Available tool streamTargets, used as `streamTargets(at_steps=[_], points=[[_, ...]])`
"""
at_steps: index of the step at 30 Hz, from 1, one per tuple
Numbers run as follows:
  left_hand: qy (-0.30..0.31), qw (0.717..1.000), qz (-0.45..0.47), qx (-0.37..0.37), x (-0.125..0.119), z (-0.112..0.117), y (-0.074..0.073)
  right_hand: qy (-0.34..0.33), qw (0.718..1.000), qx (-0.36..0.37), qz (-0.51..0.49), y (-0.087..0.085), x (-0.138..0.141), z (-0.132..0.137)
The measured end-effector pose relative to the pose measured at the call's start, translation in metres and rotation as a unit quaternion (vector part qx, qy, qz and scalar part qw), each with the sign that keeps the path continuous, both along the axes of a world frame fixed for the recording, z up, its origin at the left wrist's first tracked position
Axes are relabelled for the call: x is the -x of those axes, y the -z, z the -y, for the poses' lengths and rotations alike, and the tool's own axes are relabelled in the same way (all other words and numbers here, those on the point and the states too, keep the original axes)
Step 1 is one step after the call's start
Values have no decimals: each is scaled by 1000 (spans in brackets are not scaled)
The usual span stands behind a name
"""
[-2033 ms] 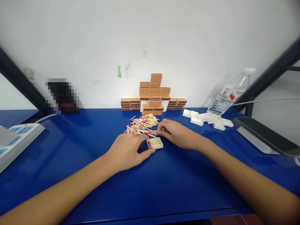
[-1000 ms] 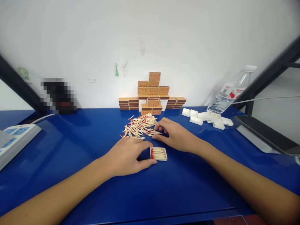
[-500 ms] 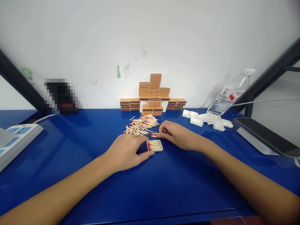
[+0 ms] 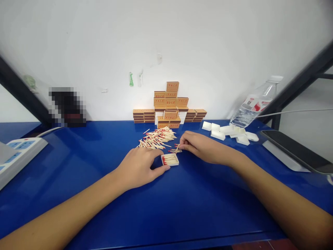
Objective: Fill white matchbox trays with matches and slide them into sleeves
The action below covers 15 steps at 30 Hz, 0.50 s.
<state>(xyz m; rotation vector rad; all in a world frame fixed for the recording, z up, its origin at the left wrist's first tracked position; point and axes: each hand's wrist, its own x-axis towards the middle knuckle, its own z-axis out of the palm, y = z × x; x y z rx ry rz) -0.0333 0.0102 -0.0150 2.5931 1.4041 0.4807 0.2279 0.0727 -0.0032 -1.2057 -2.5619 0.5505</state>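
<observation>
A small white matchbox tray [image 4: 170,164] lies on the blue table, partly filled with red-tipped matches. My left hand [image 4: 140,168] grips its left end between thumb and index finger. Just beyond the tray, my right hand [image 4: 199,146] is closed in a pinch on a matchstick [image 4: 177,149], which slants down from the fingertips. A few loose matches [image 4: 172,151] lie beside and under it. Farther back, to the left of my right hand, spreads a heap of matches [image 4: 158,138], most with red heads visible.
Orange-brown matchboxes [image 4: 171,102] are stacked against the wall. Several white trays [image 4: 218,134] lie at the right, near a leaning plastic bottle [image 4: 246,107] and a dark phone-like device [image 4: 299,151]. A white power strip [image 4: 28,152] lies at the left, with a pixelated dark object [image 4: 69,107] behind it.
My right hand has shifted slightly right and away from me, and a matchstick now stands tilted in its pinch. The tray and my left hand have moved slightly left.
</observation>
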Motion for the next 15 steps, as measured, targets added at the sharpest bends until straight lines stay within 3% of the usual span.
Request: streamTargets(at_steps=[7, 12, 15], points=[[-7, 1000, 6, -9, 0, -2, 1, -17, 998, -38, -54, -6, 8, 13], [-22, 1000, 5, 3, 1, -2, 1, -24, 991, -84, -101, 0, 17, 17], [-21, 1000, 8, 5, 2, -2, 1, -56, 992, -75, -88, 4, 21, 21]])
